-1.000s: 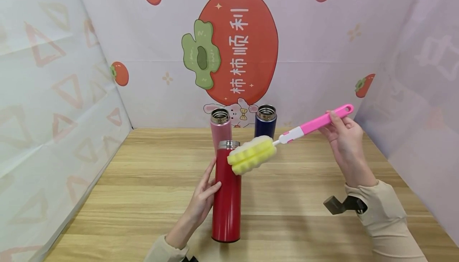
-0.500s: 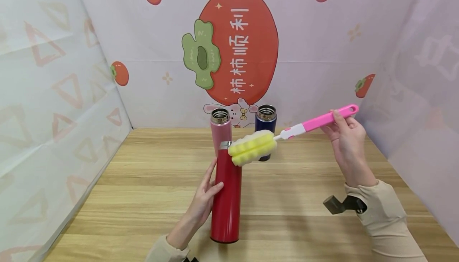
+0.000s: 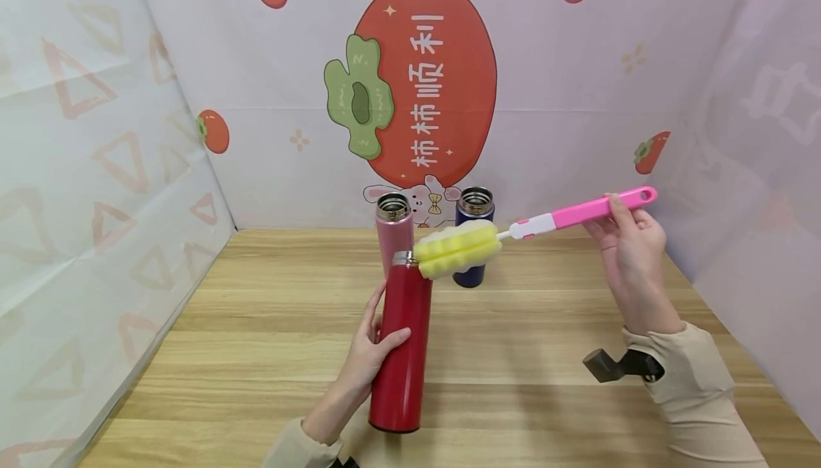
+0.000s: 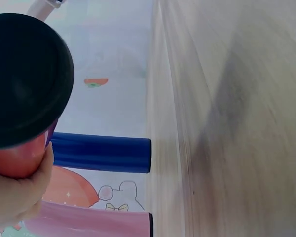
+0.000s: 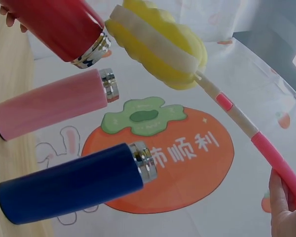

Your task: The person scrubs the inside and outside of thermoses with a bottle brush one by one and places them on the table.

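Left hand (image 3: 364, 357) is gripping tilted red bottle (image 3: 409, 308), lower centre of frame; right hand (image 3: 633, 261) is pinching sponge brush (image 3: 534, 225), centre right; pink bottle (image 3: 395, 238), blue bottle (image 3: 471, 276) standing mid-frame

Room to pass between red bottle (image 3: 412, 311) and right hand (image 3: 633, 261), over surface (image 3: 513, 354), below brush (image 3: 534, 226). Behind, pink bottle (image 3: 394, 238) and blue bottle (image 3: 471, 277) obstruct.
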`<control>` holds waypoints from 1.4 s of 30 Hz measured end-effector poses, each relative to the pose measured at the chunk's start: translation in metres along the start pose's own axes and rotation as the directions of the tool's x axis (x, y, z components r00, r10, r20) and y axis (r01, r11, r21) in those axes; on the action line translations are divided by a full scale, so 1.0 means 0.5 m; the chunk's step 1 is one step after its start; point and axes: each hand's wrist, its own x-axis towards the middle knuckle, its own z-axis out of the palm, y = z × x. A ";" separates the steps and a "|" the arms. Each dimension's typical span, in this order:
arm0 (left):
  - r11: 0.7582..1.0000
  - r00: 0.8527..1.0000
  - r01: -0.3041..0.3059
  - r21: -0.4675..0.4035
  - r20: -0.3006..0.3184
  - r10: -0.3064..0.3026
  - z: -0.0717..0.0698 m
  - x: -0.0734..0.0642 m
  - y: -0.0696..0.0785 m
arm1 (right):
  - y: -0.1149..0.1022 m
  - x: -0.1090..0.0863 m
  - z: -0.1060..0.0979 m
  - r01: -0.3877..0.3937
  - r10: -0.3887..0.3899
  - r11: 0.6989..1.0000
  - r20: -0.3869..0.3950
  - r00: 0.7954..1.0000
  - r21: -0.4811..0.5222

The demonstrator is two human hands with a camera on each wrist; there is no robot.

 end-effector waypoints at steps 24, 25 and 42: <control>0.985 0.963 -0.152 -0.080 0.210 0.166 -0.018 -0.006 0.010 | -0.002 -0.003 -0.003 -0.099 0.101 0.995 0.080 0.992 -0.028; 0.985 0.964 -0.151 -0.085 0.208 0.166 -0.018 -0.006 0.012 | -0.001 -0.004 -0.004 -0.108 0.111 0.994 0.087 0.990 -0.030; 0.979 0.981 -0.140 -0.148 0.112 0.157 -0.018 -0.001 0.021 | 0.027 -0.023 -0.027 -0.175 0.213 0.970 0.240 0.947 -0.171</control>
